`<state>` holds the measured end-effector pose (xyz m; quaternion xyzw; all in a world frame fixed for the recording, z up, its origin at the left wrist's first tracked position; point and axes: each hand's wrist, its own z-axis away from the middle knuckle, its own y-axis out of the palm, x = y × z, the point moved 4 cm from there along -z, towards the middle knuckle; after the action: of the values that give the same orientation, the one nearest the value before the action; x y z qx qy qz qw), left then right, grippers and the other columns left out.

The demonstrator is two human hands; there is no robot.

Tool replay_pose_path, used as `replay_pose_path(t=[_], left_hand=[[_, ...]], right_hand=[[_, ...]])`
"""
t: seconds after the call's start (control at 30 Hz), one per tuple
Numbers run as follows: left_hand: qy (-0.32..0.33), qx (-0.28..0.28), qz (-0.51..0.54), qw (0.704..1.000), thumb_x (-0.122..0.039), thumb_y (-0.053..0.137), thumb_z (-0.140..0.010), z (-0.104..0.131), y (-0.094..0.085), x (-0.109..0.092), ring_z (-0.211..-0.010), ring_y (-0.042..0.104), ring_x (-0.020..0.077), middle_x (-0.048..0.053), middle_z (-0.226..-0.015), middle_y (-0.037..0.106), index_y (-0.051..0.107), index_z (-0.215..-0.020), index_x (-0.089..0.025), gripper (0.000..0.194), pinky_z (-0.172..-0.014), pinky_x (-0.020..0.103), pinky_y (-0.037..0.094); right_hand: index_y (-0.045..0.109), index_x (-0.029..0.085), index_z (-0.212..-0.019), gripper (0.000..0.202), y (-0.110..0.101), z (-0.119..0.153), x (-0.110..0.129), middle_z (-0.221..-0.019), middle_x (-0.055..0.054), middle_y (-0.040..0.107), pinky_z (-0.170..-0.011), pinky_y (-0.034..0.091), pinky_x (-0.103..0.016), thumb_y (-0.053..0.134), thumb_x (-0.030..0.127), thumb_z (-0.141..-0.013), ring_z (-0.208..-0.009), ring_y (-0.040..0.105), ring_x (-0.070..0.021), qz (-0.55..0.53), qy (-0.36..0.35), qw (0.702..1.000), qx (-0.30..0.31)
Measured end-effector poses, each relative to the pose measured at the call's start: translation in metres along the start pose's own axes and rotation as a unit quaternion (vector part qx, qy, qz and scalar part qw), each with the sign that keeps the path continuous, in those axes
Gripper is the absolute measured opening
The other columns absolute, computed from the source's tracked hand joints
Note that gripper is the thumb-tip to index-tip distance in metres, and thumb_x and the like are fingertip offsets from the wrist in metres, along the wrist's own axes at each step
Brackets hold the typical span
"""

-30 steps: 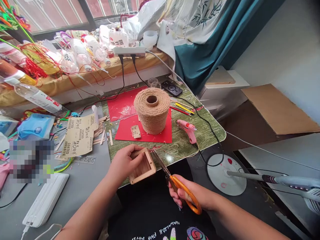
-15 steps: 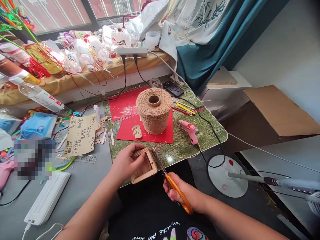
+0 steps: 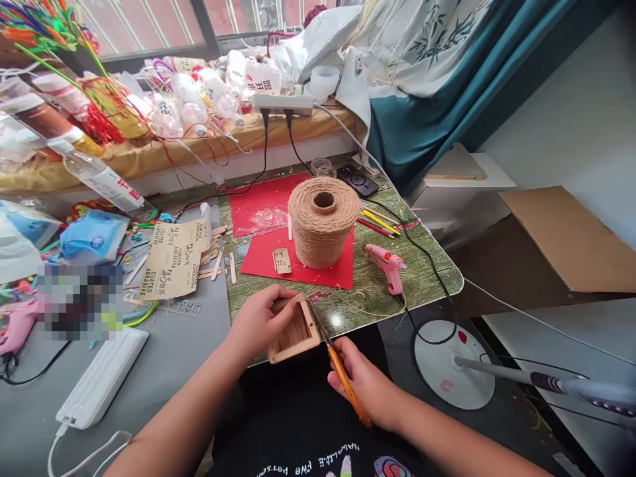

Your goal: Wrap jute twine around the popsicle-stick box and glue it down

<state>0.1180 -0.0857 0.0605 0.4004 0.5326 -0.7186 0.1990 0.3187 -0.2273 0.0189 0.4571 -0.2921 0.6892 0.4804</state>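
Observation:
My left hand [image 3: 263,320] is closed around a small wooden box [image 3: 297,336] made of sticks, its open side facing up toward me. Twine runs along the box's upper edge under my fingers. In my right hand [image 3: 365,377] is a pair of scissors with orange handles [image 3: 342,377]; the blades reach to the box's upper right corner, beside the twine. Whether the blades touch the twine cannot be made out. Behind the box stands a big spool of twine [image 3: 322,232] on red paper [image 3: 340,275]. A loose twine strand [image 3: 370,310] lies to the right.
A pink glue gun [image 3: 387,265] rests right of the spool, its black cord trailing over the table edge. Sandpaper [image 3: 173,258] and wooden sticks [image 3: 232,268] lie left. A white power strip [image 3: 102,377] is at lower left, another [image 3: 282,103] on the sill.
The whole view has shifted, so things appear farther right. The scissors' blades have moved closer to the box's corner and look more closed. Both hands keep their holds.

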Motion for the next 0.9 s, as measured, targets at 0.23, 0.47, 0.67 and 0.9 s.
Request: replay_pose_path(t=[0.23, 0.47, 0.67, 0.9], left_hand=[[0.0, 0.002, -0.002, 1.0, -0.039, 0.064, -0.096, 0.001, 0.001, 0.001, -0.093, 0.074, 0.0228, 0.002, -0.104, 0.079, 0.072, -0.104, -0.027, 0.016, -0.083, 0.035, 0.057], [0.001, -0.003, 0.024, 1.0, -0.042, 0.064, -0.096, 0.001, 0.003, 0.004, -0.096, 0.075, 0.0236, 0.004, -0.108, 0.08, 0.072, -0.103, -0.025, 0.02, -0.086, 0.036, 0.059], [0.003, -0.004, 0.02, 1.0, -0.043, 0.063, -0.096, 0.0, 0.003, 0.005, -0.097, 0.076, 0.0242, 0.005, -0.109, 0.08, 0.073, -0.104, -0.025, 0.022, -0.087, 0.037, 0.06], [0.0, -0.008, 0.014, 1.0, -0.04, 0.065, -0.095, 0.0, 0.003, 0.006, -0.099, 0.075, 0.0238, 0.003, -0.111, 0.08, 0.073, -0.103, -0.027, 0.018, -0.089, 0.037, 0.059]], right_hand=[[0.049, 0.021, -0.116, 0.04, -0.003, -0.002, -0.006, -0.084, 0.004, 0.042, -0.072, 0.04, -0.03, 0.065, 0.052, -0.097, -0.076, 0.04, -0.0151, 0.057, -0.023, 0.997, -0.049], [0.049, 0.021, -0.115, 0.047, 0.003, -0.008, -0.017, -0.083, 0.004, 0.043, -0.068, 0.039, -0.028, 0.067, 0.059, -0.094, -0.073, 0.04, -0.0145, 0.031, -0.041, 0.997, -0.064], [0.049, 0.021, -0.113, 0.046, 0.003, -0.011, -0.016, -0.087, 0.003, 0.046, -0.066, 0.038, -0.027, 0.071, 0.056, -0.092, -0.073, 0.039, -0.014, 0.012, -0.044, 0.996, -0.071], [0.044, 0.023, -0.101, 0.042, -0.002, -0.011, -0.015, -0.075, 0.007, 0.041, -0.063, 0.035, -0.027, 0.075, 0.049, -0.09, -0.068, 0.04, -0.0135, 0.071, 0.009, 0.994, -0.086]])
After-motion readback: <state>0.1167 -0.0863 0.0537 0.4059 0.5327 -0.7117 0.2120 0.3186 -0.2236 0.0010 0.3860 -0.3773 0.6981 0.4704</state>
